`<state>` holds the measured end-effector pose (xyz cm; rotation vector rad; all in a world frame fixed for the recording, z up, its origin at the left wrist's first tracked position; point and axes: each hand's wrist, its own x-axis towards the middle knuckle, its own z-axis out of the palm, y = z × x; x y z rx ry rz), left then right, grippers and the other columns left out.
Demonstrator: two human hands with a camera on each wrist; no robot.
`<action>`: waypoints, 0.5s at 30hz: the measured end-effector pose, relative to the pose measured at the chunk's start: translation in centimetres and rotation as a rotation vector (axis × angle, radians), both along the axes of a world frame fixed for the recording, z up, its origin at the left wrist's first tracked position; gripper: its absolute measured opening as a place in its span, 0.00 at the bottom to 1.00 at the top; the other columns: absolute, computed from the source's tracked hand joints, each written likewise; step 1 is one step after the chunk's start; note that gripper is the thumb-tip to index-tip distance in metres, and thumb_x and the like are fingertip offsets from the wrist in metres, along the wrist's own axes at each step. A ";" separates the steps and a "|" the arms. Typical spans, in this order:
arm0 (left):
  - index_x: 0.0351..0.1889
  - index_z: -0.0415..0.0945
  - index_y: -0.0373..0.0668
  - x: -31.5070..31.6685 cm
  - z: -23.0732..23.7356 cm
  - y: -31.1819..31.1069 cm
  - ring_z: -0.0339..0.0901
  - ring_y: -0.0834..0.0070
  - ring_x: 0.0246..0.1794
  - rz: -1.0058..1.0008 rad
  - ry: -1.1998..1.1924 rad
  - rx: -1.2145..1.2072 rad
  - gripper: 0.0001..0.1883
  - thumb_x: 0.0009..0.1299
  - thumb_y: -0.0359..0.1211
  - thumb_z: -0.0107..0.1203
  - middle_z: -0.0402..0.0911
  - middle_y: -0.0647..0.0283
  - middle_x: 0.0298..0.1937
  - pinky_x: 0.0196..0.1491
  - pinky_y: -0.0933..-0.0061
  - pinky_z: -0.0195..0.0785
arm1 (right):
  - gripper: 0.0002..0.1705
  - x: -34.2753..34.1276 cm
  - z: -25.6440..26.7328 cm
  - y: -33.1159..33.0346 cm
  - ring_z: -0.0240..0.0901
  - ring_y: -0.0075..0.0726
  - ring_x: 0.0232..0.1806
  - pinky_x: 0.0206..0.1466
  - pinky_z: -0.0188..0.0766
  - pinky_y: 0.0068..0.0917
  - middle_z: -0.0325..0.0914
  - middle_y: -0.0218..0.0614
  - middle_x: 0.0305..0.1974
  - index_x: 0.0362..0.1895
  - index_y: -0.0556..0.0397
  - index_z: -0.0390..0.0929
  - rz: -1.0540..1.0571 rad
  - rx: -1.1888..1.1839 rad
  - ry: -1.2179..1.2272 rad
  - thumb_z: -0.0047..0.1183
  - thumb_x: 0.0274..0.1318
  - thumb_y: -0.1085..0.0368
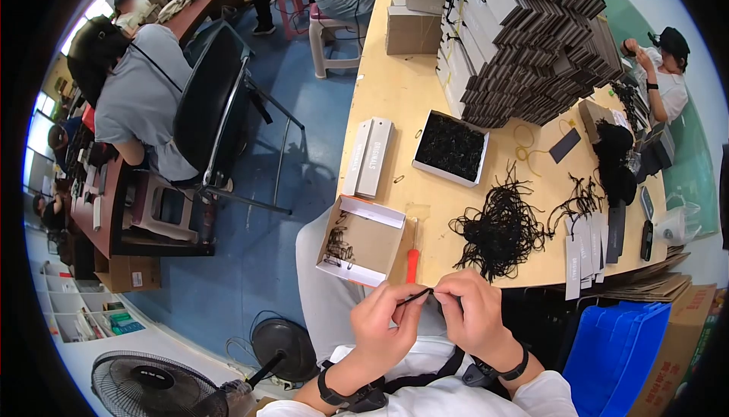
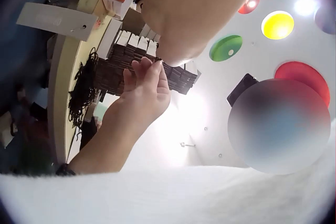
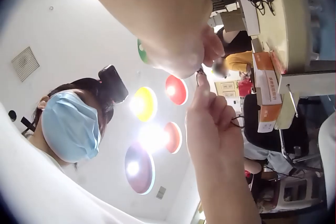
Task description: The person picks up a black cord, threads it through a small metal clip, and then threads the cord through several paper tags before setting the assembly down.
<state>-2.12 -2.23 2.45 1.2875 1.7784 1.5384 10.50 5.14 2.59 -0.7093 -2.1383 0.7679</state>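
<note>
Both hands meet in front of the chest, just off the table's front edge. My left hand (image 1: pixel 387 314) pinches a thin black cord (image 1: pixel 414 296) between thumb and fingers. Close against it, my right hand (image 1: pixel 472 309) pinches the cord's other end at the fingertips. In the right wrist view a small dark loop of the cord (image 3: pixel 238 122) sticks out behind the left hand (image 3: pixel 212 124). Just beyond the hands lie a heap of black cords (image 1: pixel 497 227), a red-handled tool (image 1: pixel 412 265) and an open box (image 1: pixel 395 223) with some dark loops inside.
Tall stacks of grey cards (image 1: pixel 524 53) stand at the back. A white box full of black cords (image 1: pixel 453 147) sits mid-table, with printed tags (image 1: pixel 583 254) at the right edge. A blue bin (image 1: pixel 616 349) stands right, a fan (image 1: pixel 156 387) left. Other people sit nearby.
</note>
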 end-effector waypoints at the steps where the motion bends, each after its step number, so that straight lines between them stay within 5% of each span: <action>1: 0.34 0.77 0.35 0.0 -0.1 0.0 0.57 0.89 0.16 0.001 0.000 -0.001 0.06 0.60 0.20 0.60 0.68 0.70 0.21 0.18 0.85 0.47 | 0.11 0.1 0.1 0.2 0.72 0.41 0.24 0.21 0.68 0.29 0.75 0.39 0.27 0.34 0.58 0.71 0.001 -0.001 0.000 0.59 0.45 0.78; 7: 0.35 0.78 0.36 -0.8 -0.6 0.1 0.56 0.89 0.15 -0.085 0.076 0.020 0.07 0.60 0.20 0.61 0.69 0.69 0.22 0.18 0.85 0.46 | 0.10 0.9 0.7 1.2 0.73 0.43 0.26 0.23 0.68 0.31 0.73 0.40 0.27 0.35 0.57 0.69 0.112 -0.158 -0.118 0.57 0.49 0.75; 10: 0.38 0.77 0.35 -1.0 -0.5 -0.2 0.57 0.91 0.18 -0.150 -0.066 -0.094 0.06 0.63 0.22 0.59 0.71 0.71 0.24 0.20 0.85 0.48 | 0.09 1.1 0.8 1.5 0.72 0.43 0.26 0.24 0.67 0.31 0.72 0.39 0.27 0.36 0.57 0.69 0.160 -0.217 -0.166 0.56 0.51 0.73; 12: 0.41 0.76 0.34 -1.1 -0.5 -0.3 0.58 0.92 0.21 -0.209 -0.696 -0.272 0.08 0.66 0.25 0.58 0.72 0.72 0.27 0.23 0.87 0.50 | 0.09 1.0 0.9 1.6 0.72 0.43 0.26 0.23 0.67 0.31 0.72 0.38 0.27 0.35 0.56 0.70 0.176 -0.174 -0.151 0.56 0.50 0.73; 15: 0.44 0.74 0.34 -2.0 -0.7 0.1 0.57 0.91 0.21 -0.324 -0.983 -0.352 0.09 0.68 0.27 0.56 0.72 0.73 0.28 0.24 0.88 0.48 | 0.09 0.7 0.9 1.6 0.72 0.40 0.26 0.22 0.67 0.30 0.72 0.36 0.26 0.34 0.56 0.72 0.157 -0.008 -0.150 0.57 0.47 0.74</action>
